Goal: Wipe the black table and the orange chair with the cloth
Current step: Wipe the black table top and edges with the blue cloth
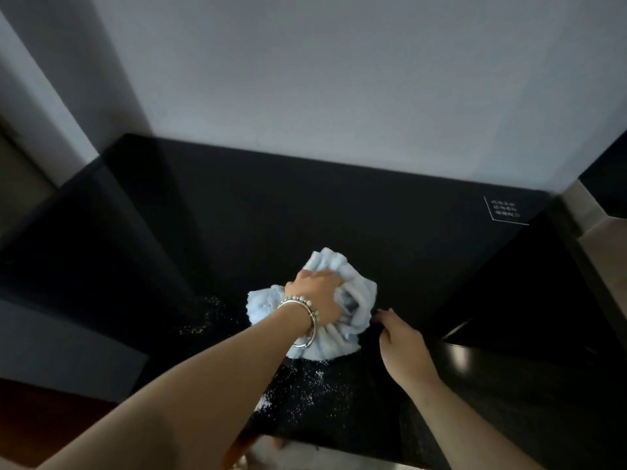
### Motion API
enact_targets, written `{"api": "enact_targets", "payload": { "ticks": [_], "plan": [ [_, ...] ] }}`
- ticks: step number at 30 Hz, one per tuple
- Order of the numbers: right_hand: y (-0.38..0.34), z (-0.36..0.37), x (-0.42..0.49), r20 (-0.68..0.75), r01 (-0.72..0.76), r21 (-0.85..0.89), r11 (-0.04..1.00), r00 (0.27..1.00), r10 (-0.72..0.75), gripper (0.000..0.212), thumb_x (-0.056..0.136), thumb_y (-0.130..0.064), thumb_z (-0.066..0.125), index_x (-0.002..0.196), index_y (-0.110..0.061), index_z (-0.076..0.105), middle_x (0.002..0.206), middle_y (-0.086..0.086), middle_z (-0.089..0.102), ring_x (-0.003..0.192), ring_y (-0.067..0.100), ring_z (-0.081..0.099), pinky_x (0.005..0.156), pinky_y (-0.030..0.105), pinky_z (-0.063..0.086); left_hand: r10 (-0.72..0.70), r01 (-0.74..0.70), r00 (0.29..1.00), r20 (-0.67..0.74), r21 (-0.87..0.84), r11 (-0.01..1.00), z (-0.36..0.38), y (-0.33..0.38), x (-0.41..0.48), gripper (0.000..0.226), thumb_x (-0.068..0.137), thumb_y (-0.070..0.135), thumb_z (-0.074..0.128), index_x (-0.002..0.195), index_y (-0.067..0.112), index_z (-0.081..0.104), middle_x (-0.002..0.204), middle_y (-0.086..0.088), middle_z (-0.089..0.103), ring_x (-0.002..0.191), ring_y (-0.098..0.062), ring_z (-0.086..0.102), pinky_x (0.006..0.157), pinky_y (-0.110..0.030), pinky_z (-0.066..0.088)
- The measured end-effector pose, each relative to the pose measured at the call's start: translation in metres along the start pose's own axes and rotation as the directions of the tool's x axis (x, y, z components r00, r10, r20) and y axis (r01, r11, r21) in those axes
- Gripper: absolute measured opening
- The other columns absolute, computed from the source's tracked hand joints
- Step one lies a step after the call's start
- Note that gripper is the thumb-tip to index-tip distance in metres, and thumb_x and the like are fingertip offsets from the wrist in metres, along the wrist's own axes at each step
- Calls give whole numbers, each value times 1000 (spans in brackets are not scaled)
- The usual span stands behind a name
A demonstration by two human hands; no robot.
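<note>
The black table [305,205] stands against a grey wall and fills the middle of the view. A bunched light-blue cloth [359,290] lies on its near half. My left hand [317,293], with bracelets at the wrist, grips the cloth from above and presses it onto the tabletop. My right hand [403,344] rests just right of the cloth with its fingers relaxed on the tabletop. White crumbs or powder [305,385] are scattered on the tabletop below and to the left of the cloth. A reddish-orange surface [51,422], perhaps the chair, shows at the lower left, dark and unclear.
A grey wall [339,79] rises behind the table. A small white printed label [505,210] sits at the table's far right corner. Dark furniture [543,334] adjoins the table on the right. Pale floor [339,459] shows under the near edge.
</note>
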State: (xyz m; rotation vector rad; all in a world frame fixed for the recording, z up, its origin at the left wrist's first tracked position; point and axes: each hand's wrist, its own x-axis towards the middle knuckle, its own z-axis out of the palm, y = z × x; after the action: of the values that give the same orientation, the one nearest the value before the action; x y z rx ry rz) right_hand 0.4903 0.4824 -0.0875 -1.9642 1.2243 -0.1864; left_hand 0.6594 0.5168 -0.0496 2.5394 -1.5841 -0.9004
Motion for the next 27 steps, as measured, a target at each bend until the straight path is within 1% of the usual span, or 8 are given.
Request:
{"api": "enact_targets", "payload": {
  "ticks": [3, 7, 9, 12, 15, 19, 23, 27],
  "plan": [
    [3, 4, -1, -12, 31, -17, 999, 999, -31, 32, 96, -7, 39, 120, -20, 57, 130, 2, 56, 129, 14, 44, 102, 22, 35, 120, -120, 993, -12, -212, 970, -8, -6, -20, 22, 82, 25, 58, 104, 24, 54, 96, 3, 52, 95, -19, 56, 76, -29, 49],
    [7, 11, 0, -34, 31, -33, 999, 999, -32, 40, 96, 3, 34, 129, -10, 53, 148, 0, 38, 143, 8, 18, 105, 12, 10, -5, -134, 940, -341, -384, 914, -28, -71, -46, 51, 72, 34, 58, 121, 45, 45, 115, 12, 57, 101, -14, 58, 85, -34, 51],
    [5, 13, 0, -52, 29, -17, 999, 998, -30, 37, 96, 3, 36, 126, -9, 55, 149, 1, 38, 143, 8, 17, 106, 15, 14, -242, 80, 869, -433, -358, 930, -34, -114, -59, 61, 70, 40, 56, 127, 49, 37, 134, 14, 46, 114, -22, 51, 94, -43, 45],
    [1, 16, -3, -91, 4, -7, 1000, 996, -5, 34, 96, 2, 38, 122, -10, 57, 148, 1, 39, 143, 8, 17, 109, 22, 22, -638, 482, 693, -337, -442, 757, -33, -173, -72, 68, 76, 44, 60, 136, 47, 29, 152, 12, 16, 129, -31, 32, 101, -50, 31],
    [-3, 18, -5, -117, -8, -33, 999, 993, 4, 33, 96, 1, 39, 121, -10, 56, 148, 2, 39, 143, 11, 18, 112, 28, 26, -749, 586, 619, -237, -496, 641, -20, -200, -76, 66, 74, 53, 59, 133, 42, 31, 145, 3, 23, 123, -33, 33, 96, -52, 35],
    [-11, 31, -5, -172, -53, -77, 996, 984, 39, 32, 95, 2, 40, 120, -7, 56, 149, 8, 37, 144, 17, 17, 118, 34, 18, -617, 509, 746, -251, -381, 771, 5, -166, -68, 55, 76, 49, 55, 127, 40, 36, 133, 4, 32, 116, -29, 36, 88, -44, 41],
    [-22, 44, -2, -231, -94, -125, 988, 971, 63, 32, 95, 0, 42, 123, -6, 56, 149, 14, 35, 144, 24, 18, 117, 39, 20, -176, 97, 957, -231, -315, 944, 33, -122, -67, 52, 68, 41, 55, 120, 41, 47, 131, 9, 42, 111, -23, 45, 92, -40, 45],
    [-24, 49, -6, -201, -83, -133, 988, 978, 55, 36, 95, 0, 40, 129, -6, 52, 151, 16, 29, 145, 25, 14, 118, 38, 18, -175, 10, 829, -531, -299, 954, 14, -160, -81, 64, 61, 38, 55, 124, 37, 47, 140, 2, 40, 111, -34, 51, 89, -45, 47]
  ]
}}
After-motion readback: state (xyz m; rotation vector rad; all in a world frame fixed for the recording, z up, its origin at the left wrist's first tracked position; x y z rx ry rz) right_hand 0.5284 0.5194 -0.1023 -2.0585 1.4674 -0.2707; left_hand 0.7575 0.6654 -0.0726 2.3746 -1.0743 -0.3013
